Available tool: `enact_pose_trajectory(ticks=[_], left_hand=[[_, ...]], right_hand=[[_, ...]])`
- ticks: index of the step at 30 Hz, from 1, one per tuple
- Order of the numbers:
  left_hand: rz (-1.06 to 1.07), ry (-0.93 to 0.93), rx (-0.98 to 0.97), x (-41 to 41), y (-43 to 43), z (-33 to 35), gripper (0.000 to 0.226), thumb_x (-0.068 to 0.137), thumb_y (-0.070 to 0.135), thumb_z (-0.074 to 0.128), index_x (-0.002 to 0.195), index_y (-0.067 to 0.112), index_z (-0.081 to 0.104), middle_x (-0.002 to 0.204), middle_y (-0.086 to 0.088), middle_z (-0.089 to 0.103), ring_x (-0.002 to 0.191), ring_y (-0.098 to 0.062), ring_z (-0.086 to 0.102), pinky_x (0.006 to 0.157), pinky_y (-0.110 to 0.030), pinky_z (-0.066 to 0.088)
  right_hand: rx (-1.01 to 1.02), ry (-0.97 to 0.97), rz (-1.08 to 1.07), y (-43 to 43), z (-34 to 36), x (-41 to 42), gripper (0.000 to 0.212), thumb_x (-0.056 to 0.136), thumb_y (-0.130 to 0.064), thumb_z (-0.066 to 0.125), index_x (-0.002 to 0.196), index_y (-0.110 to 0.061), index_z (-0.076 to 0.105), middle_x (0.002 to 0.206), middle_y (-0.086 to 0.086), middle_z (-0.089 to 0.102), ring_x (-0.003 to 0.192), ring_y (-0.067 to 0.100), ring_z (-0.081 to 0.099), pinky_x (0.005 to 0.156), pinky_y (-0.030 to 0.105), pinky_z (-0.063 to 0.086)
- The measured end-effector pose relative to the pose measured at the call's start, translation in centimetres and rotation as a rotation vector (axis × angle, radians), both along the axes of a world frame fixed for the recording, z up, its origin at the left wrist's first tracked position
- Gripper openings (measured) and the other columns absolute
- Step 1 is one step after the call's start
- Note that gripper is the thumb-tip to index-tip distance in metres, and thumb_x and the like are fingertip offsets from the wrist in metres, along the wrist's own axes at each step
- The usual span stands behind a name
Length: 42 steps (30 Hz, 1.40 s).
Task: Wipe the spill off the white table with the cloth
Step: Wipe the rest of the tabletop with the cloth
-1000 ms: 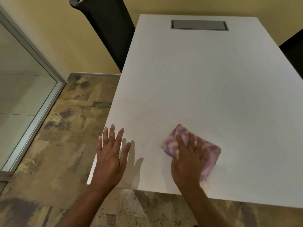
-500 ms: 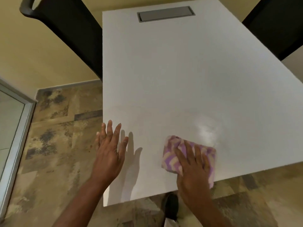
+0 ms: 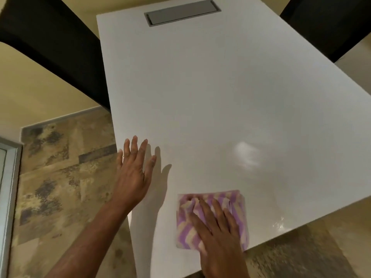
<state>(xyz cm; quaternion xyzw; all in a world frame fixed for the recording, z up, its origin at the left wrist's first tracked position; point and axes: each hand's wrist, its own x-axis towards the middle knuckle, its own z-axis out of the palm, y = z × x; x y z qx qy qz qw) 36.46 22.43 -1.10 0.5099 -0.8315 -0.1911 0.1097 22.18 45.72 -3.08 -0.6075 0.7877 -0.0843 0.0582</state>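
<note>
Wiping step: right hand (image 3: 218, 235) flat, fingers straight, pressing striped cloth (image 3: 210, 219) on white table (image 3: 200, 87) near edge; left hand (image 3: 133, 171) open, bracing; pale patch (image 3: 246, 154), possibly spill, lies farther right, next stroke's target.

left hand (image 3: 132, 177): bare, forearm unclothed | right hand (image 3: 218, 233): bare, wrist unclothed

place: likely office meeting room | white bench (image 3: 220, 87) with recessed grey cable hatch (image 3: 181, 12) | left black chair (image 3: 50, 41) and right black chair (image 3: 329, 23) alongside | mottled floor (image 3: 60, 177) | metal-framed glass partition (image 3: 10, 187) at far left
</note>
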Motion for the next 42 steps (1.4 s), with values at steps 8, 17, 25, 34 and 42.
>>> enact_pose_trajectory(ticks=[8,17,25,34,42], left_hand=[[-0.154,-0.022,0.046,0.2,-6.7,-2.1,0.065,0.106,0.052,0.022,0.164,0.023,0.018,0.175,-0.001,0.004,0.16,-0.015,-0.012,0.13,-0.04,-0.005],[-0.461,0.049,0.053,-0.6,-13.5,-2.5,0.078,0.099,0.059,0.011,0.163,0.017,0.024,0.173,-0.008,0.013,0.161,-0.025,-0.003,0.13,-0.046,0.002],[-0.561,-0.045,-0.082,-1.7,-13.8,-3.7,0.058,0.107,0.039,0.025,0.154,0.009,0.042,0.165,-0.018,0.034,0.157,-0.036,0.023,0.125,-0.054,0.019],[-0.589,-0.083,-0.171,-1.5,-14.3,-5.7,0.054,0.111,0.04,0.023,0.157,0.014,0.035,0.166,-0.015,0.031,0.157,-0.032,0.019,0.125,-0.054,0.016],[-0.596,-0.071,-0.12,-1.4,-14.6,-5.7,0.055,0.111,0.044,0.015,0.157,0.017,0.03,0.168,-0.015,0.026,0.159,-0.033,0.014,0.126,-0.056,0.014]], right_hand=[[0.114,0.068,-0.44,-5.0,1.6,4.1,0.062,0.075,-0.024,0.05,0.134,-0.023,0.068,0.142,0.015,0.062,0.131,0.044,0.058,0.11,0.057,0.03],[0.024,0.329,-0.774,-1.8,0.4,13.1,0.043,0.094,-0.021,0.038,0.128,-0.022,0.065,0.137,0.013,0.062,0.128,0.035,0.051,0.11,0.051,0.033],[0.079,-0.019,-1.11,-12.0,1.6,12.3,0.079,0.078,-0.017,0.077,0.151,-0.023,0.048,0.159,0.02,0.041,0.146,0.047,0.037,0.117,0.066,0.029],[-0.103,0.138,-1.005,-7.3,0.1,17.9,0.056,0.097,-0.02,0.025,0.132,-0.023,0.069,0.149,0.008,0.05,0.145,0.034,0.043,0.114,0.053,0.029],[0.012,-0.028,-1.224,-15.2,0.2,17.4,0.088,0.073,-0.024,0.085,0.152,-0.024,0.047,0.16,0.016,0.04,0.148,0.046,0.034,0.117,0.064,0.03]])
